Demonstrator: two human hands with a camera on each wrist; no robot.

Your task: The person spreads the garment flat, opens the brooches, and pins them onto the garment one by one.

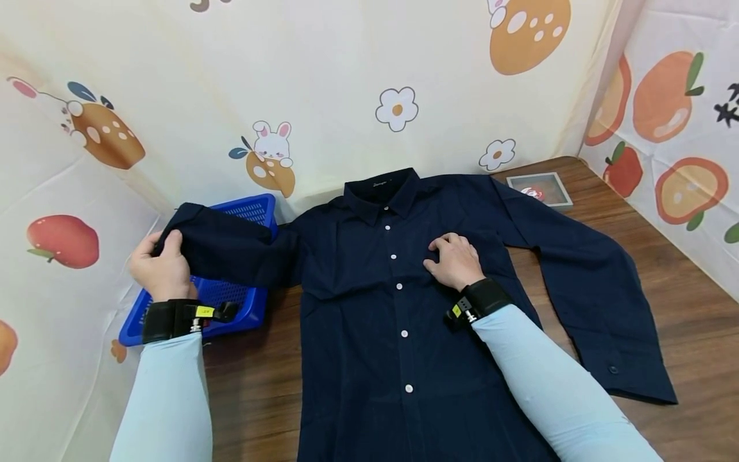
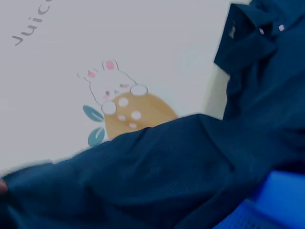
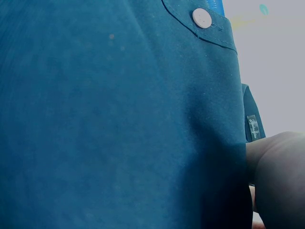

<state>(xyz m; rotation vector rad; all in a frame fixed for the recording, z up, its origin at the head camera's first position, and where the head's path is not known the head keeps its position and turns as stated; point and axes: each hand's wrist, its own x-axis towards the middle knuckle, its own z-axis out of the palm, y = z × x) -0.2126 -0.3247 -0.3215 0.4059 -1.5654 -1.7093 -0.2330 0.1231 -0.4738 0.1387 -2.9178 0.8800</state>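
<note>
- We read "Juic…" lettering, cut off, on the wall cloth beyond the left hand.
- Collar label, beyond and left of the right hand: script we cannot make out.

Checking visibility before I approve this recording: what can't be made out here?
- Bottom of the navy shirt: cut off by the head view's lower edge.
- Part of the blue basket: behind the sleeve and left hand, head view.
- Collar label: lettering too small, head view.
- Item in grey tray: too small, head view.
- Whether the right hand pinches cloth: unclear, head view; cropped by the right wrist view's edge.
</note>
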